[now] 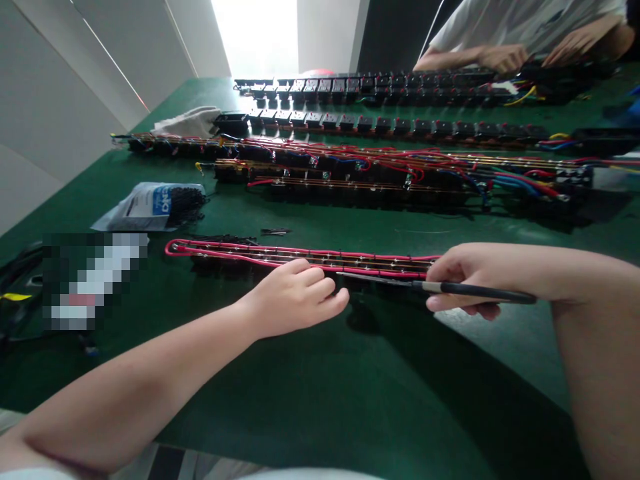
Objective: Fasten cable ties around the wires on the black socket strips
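Note:
A long black socket strip (225, 257) wired with red and brass conductors lies across the green table in front of me. My left hand (293, 297) rests against its near edge, fingers curled and pressed onto the strip. My right hand (463, 277) is closed round a slim black-handled tool (480, 291) whose thin metal tip (370, 279) points left along the strip's wires, close to my left fingertips.
Several more wired strips (360, 177) lie in rows behind, and finished socket strips (400, 125) farther back. A plastic bag of black cable ties (155, 205) sits at left, a white cloth (190, 121) beyond. Another person's hands (505, 57) work at the far right.

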{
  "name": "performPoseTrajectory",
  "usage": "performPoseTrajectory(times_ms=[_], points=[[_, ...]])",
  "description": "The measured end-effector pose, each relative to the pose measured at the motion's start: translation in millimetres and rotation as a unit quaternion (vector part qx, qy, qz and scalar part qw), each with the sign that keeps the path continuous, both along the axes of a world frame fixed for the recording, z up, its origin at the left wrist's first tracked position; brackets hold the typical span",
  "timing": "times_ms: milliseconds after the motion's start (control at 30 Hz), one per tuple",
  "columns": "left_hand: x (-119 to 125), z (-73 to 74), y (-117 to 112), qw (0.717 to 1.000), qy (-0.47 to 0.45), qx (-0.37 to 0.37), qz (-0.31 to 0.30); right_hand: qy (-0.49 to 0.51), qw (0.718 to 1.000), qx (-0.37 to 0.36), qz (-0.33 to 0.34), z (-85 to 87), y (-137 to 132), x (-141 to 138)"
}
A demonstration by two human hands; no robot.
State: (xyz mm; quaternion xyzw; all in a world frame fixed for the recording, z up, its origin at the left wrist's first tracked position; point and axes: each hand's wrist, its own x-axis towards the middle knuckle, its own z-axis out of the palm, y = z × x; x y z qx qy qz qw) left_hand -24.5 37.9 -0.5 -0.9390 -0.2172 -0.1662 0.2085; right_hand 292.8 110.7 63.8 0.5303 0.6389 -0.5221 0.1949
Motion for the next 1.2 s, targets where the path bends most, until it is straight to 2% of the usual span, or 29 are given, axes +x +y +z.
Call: performPoseTrajectory(times_ms=[433, 733, 967, 1067, 1200], points=[[7, -6.2, -1, 0.999, -0.019, -0.029, 0.038, 0.019, 0.999, -0.008, 0.027, -6.7, 4, 0], [6, -9.1, -1, 0.996, -0.071, -0.043, 0.035, 0.027, 0.999, 0.010, 0.019, -1.2, 0, -8], [-4, 3.9, -1, 0.995, -0.088, -0.033, 0.009, -0.016, 0.999, 0.010, 0.034, 2.1, -1, -10], [-10, 11.3, 1, 0.995, -0.092, -0.016, 0.018, 0.008, 0.999, 0.008, 0.047, 1.9, 2, -5], [-17, 13.9, 6, 0.992, -0.119, 0.006, 0.041, 0.066, 0.996, 0.056, 0.032, 2.0, 6, -1]])
